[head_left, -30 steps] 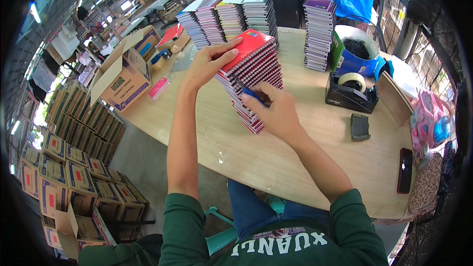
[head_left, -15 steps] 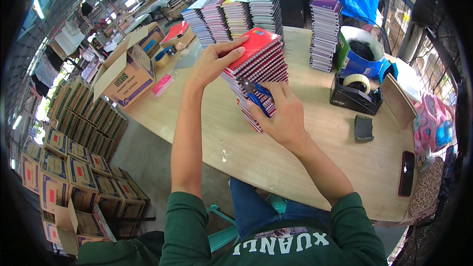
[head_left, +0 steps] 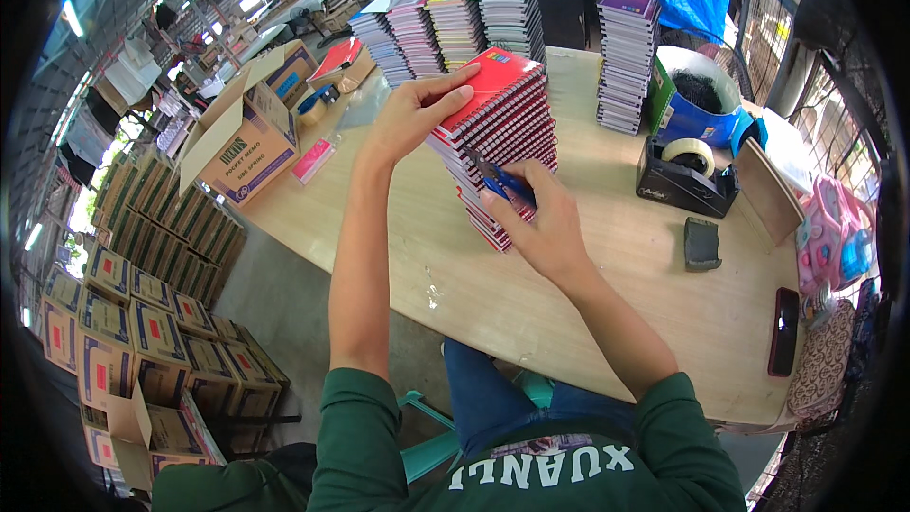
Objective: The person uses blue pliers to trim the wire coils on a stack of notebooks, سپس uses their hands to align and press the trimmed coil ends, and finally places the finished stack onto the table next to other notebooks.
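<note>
A tall stack of red spiral notebooks [head_left: 512, 112] stands on the table in front of me, its wire bindings facing my right. My left hand [head_left: 415, 114] grips the top notebook at its near left edge, thumb on the cover; its other fingers are partly hidden. In my right hand [head_left: 548, 218] is a pair of blue-handled cutting pliers [head_left: 515, 190], fingers wrapped round the handles. The dark jaws point up and left at the near end of the bindings, around mid-stack. I cannot tell whether they bite on a wire.
Several notebook stacks [head_left: 460, 28] stand behind, and another stack [head_left: 626, 62] stands right of them. A blue bin [head_left: 697, 123], a tape dispenser [head_left: 687, 180], a dark block [head_left: 701, 245] and a phone [head_left: 783, 332] lie rightward. An open carton [head_left: 251, 147] sits left; cartons [head_left: 156, 341] fill the floor.
The plier handles have come closer together in my right hand, and the jaws have shifted slightly. My left hand stays on the stack.
</note>
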Demonstrator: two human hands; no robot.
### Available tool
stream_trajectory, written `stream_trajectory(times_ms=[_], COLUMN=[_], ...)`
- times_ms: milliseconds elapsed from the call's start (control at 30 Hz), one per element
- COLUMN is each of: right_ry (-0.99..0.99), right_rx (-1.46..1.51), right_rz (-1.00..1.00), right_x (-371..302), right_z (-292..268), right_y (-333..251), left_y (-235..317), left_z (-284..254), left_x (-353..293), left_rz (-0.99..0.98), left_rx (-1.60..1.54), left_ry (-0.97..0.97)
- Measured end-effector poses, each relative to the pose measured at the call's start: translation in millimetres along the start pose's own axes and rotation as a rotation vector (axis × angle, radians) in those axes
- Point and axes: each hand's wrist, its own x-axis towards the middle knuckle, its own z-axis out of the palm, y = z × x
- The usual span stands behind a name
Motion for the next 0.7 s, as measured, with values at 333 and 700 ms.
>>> stream_trajectory(times_ms=[333, 700], right_ry=[-0.247, 0.106], right_rx=[0.434, -0.232], right_rz=[0.381, -0.184], right_x=[4.5, -11.7], right_z=[-1.7, 8.7], right_y=[11.8, 16.0], left_y=[-0.7, 8.0], left_z=[-1.2, -1.9], left_x=[-0.9, -2.4], left_rz=[0.007, -0.070], left_rx=[-0.010, -0.035], left_ry=[0.000, -0.026])
